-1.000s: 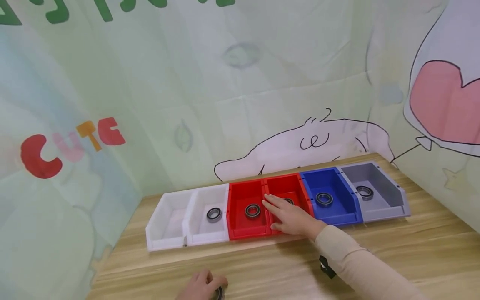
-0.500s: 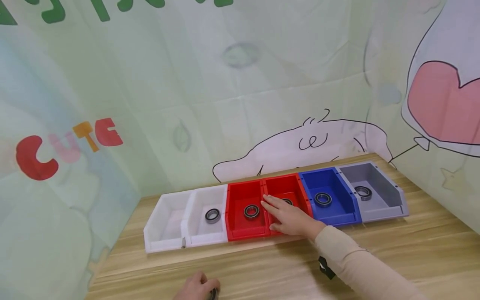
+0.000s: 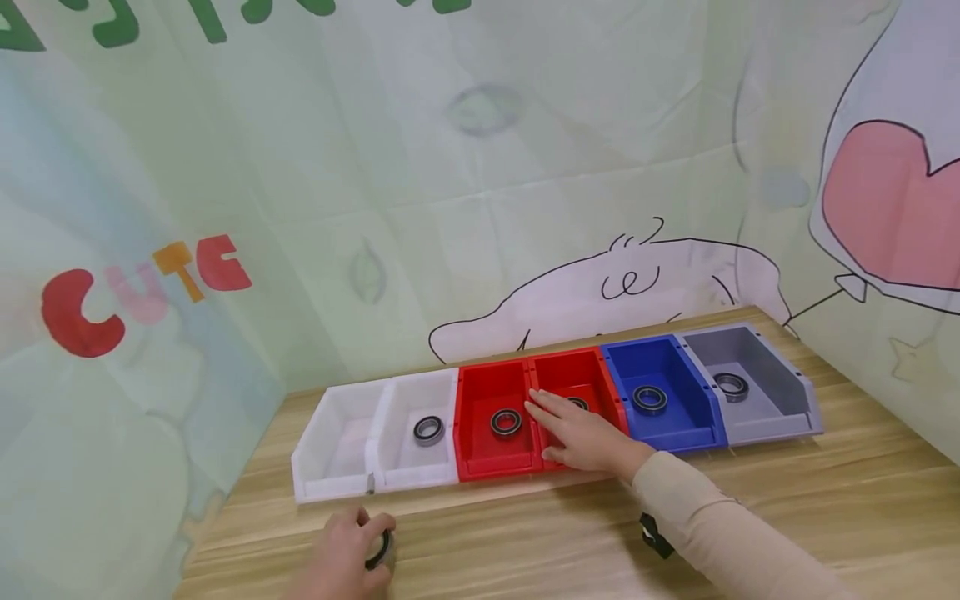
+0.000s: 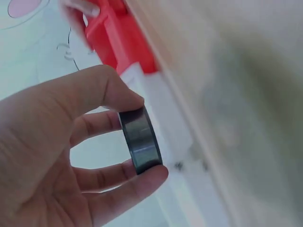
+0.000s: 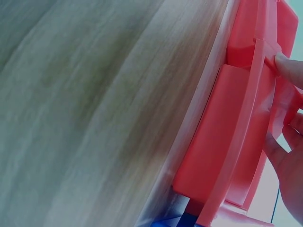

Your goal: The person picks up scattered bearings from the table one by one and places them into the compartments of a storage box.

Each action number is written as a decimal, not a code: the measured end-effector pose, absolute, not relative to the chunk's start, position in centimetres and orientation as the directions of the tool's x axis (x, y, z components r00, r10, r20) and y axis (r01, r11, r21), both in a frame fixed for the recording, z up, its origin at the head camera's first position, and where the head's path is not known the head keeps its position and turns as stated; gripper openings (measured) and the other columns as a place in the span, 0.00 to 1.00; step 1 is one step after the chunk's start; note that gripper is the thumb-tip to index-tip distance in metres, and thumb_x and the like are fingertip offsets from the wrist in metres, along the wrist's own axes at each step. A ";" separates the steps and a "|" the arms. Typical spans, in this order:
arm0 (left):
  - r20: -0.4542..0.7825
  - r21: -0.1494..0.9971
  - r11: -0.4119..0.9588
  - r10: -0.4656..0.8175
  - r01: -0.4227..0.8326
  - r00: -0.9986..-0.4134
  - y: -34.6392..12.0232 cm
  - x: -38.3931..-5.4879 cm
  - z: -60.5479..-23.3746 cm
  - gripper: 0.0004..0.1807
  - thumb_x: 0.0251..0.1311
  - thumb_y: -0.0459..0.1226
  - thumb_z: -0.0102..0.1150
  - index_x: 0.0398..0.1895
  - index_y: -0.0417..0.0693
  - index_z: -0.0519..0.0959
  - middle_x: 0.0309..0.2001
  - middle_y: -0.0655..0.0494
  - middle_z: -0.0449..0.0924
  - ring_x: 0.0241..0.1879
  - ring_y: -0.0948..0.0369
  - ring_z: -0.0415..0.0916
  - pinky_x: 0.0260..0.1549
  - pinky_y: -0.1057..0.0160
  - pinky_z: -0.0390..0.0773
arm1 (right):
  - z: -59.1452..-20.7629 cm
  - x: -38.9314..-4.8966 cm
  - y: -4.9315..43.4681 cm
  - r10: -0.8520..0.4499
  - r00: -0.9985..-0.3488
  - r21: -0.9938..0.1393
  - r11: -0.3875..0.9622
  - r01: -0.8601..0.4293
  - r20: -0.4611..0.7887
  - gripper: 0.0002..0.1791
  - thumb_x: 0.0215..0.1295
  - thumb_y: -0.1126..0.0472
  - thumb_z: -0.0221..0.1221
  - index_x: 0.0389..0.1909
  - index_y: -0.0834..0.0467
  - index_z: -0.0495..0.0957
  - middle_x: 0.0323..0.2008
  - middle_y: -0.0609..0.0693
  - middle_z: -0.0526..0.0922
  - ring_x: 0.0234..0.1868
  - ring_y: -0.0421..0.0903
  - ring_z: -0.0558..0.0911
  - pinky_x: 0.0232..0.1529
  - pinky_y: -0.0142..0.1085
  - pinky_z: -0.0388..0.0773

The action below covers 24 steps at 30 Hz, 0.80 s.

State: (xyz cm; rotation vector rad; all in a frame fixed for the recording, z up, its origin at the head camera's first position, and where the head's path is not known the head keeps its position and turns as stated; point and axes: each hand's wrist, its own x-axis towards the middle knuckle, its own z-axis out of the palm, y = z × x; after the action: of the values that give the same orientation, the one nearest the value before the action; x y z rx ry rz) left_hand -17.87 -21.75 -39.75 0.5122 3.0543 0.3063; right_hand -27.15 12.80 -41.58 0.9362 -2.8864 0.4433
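My left hand point(image 3: 345, 552) pinches a ball bearing point(image 4: 141, 142) between thumb and fingertips, above the table in front of the white bins. The left wrist view shows the bearing's smooth outer rim edge-on. Stretched over the right-hand red bin point(image 3: 570, 367), my right hand point(image 3: 581, 435) has extended fingers that reach the divider beside the left-hand red bin point(image 3: 491, 383). In the right wrist view its thumb and fingers touch the red plastic. A bearing point(image 3: 577, 402) in that bin is partly hidden by this hand. Another bearing point(image 3: 495, 422) lies in the left-hand red bin.
Two white bins point(image 3: 341, 433) adjoin at left, the inner one with a bearing point(image 3: 417, 431). At right, a blue bin point(image 3: 682, 437) and a grey bin point(image 3: 772, 427) each hold one bearing. A black object point(image 3: 656, 537) shows by the right sleeve. Printed cloth walls surround the table.
My left hand has moved left and farther forward over the table, carrying the bearing toward the white bins. The right hand has stayed on the red bins.
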 end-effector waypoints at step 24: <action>0.270 0.142 0.950 0.231 0.276 -0.935 -26.1 -24.9 -37.2 0.22 0.43 0.35 0.60 0.47 0.41 0.77 0.39 0.37 0.73 0.31 0.47 0.72 0.29 0.52 0.73 | -41.7 -27.2 12.8 -0.558 -0.815 -0.259 0.773 -0.579 0.158 0.39 0.59 0.53 0.59 0.69 0.56 0.55 0.72 0.52 0.51 0.72 0.53 0.52 0.62 0.47 0.67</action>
State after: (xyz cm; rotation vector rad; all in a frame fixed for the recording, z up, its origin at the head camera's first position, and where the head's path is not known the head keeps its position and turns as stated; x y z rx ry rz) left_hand -24.87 -26.11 -37.20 0.4433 3.3510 0.3052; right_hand -27.21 12.76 -41.65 0.9283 -2.8899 0.4577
